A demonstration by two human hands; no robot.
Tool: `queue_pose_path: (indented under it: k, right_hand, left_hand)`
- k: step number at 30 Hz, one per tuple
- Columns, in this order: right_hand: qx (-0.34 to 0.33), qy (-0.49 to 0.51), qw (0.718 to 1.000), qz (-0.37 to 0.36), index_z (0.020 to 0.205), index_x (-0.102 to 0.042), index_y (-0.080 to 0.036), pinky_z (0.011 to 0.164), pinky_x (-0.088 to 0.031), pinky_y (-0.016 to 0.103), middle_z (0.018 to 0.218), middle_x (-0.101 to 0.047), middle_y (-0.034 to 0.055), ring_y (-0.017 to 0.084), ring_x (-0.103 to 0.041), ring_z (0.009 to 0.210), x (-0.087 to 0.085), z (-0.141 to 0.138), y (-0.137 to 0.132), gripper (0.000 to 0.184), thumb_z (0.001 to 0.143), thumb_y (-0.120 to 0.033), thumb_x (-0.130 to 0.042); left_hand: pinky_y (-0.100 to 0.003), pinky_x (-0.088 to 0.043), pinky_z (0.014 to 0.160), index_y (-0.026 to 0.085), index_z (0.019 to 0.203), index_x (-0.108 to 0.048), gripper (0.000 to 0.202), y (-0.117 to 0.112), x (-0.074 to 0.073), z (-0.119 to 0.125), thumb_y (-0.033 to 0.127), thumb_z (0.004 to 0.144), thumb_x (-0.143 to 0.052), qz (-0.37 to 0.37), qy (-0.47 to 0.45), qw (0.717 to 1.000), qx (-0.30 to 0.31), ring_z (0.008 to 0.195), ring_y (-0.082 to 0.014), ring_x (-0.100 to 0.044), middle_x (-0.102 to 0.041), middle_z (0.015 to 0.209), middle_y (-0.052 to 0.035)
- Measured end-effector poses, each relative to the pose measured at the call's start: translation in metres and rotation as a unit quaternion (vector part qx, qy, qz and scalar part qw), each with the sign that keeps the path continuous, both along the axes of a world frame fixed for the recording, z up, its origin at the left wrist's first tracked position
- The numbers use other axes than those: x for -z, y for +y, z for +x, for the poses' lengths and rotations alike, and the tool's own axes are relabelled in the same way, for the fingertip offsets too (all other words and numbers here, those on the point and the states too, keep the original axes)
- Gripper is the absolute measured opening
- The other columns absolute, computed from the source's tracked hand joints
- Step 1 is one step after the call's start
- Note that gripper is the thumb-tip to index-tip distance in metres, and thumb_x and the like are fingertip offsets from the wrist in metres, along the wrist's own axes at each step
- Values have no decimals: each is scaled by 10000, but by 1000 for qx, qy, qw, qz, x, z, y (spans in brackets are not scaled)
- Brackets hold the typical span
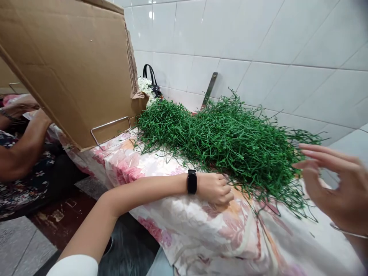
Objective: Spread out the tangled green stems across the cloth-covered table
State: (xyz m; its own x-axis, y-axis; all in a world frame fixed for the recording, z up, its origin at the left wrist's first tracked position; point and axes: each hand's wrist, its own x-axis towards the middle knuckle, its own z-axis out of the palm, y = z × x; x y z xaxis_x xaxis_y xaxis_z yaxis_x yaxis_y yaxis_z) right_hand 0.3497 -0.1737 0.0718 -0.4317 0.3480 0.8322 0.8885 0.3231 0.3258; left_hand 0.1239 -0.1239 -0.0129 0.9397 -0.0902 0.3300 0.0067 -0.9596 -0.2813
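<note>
A big heap of thin green plastic stems (235, 138) with small buds lies tangled on the flower-patterned cloth (198, 218). My left hand (214, 188), below a black wristband (191, 181), rests on the cloth at the heap's near edge. Its fingers are curled under, and what they hold, if anything, is hidden. At the right end of the heap, my right hand (339, 184) is raised with thumb and forefinger pinched together and the other fingers stretched out. Whatever is in that pinch is too small to make out.
A tall cardboard sheet (71, 69) stands at the left, with a metal wire stand (110, 122) at its foot. White flowers (146, 87) and a metal strip (210, 88) are by the tiled wall (230, 34). Beyond the cardboard, another person's arm (25, 149) shows.
</note>
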Motion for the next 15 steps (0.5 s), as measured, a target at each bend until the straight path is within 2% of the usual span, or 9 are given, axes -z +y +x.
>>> queue_pose_path:
  k: [3, 5, 8, 10, 12, 15]
  right_hand:
    - [-53, -102, 989, -93, 1041, -501, -262, 754, -496, 267, 1064, -593, -15, 113, -595, 883, -16, -23, 0, 270, 782, -202, -549]
    - [-84, -95, 981, -146, 1010, -511, -270, 814, -480, 301, 1106, -571, -28, 126, -573, 936, -30, -38, 9, 209, 805, -232, -526]
    - [-105, -67, 971, -203, 926, -556, -212, 924, -438, 314, 1033, -591, -24, 134, -537, 995, -53, -61, 38, 136, 836, -270, -473]
    - [-77, -42, 957, -275, 962, -583, -181, 940, -419, 326, 1024, -589, 3, 143, -526, 1003, -67, -79, 68, 236, 856, -309, -417]
    - [-37, -31, 932, -359, 984, -602, -153, 932, -417, 324, 1026, -590, 21, 156, -526, 1001, -75, -99, 104, 276, 848, -305, -415]
    - [56, -52, 883, -464, 1083, -589, -147, 891, -433, 317, 1102, -566, 54, 178, -527, 1010, -75, -124, 161, 325, 850, -279, -404]
  left_hand:
    - [-284, -243, 517, 113, 667, -496, 337, 2, 1, -1, 262, 905, -310, 18, -12, 1000, 1, 571, -135, -515, -532, 601, -55]
    - [-282, -238, 510, 116, 663, -488, 330, 4, 3, -2, 238, 909, -306, 36, -30, 999, 4, 556, -130, -503, -522, 593, -52]
    - [-274, -236, 498, 124, 639, -470, 332, 4, 5, -3, 217, 909, -301, 72, -92, 993, 24, 517, -121, -469, -497, 563, -38]
    - [-267, -247, 497, 129, 624, -461, 312, 5, 4, -4, 222, 897, -340, 99, -160, 981, 41, 496, -116, -441, -479, 548, -26]
    - [-265, -260, 507, 133, 612, -453, 273, 5, 2, -6, 226, 865, -413, 118, -226, 966, 42, 490, -112, -415, -463, 549, -14]
    - [-265, -257, 513, 144, 566, -406, 275, 9, -8, -12, 234, 805, -507, 129, -310, 942, 2, 495, -111, -375, -414, 520, 2]
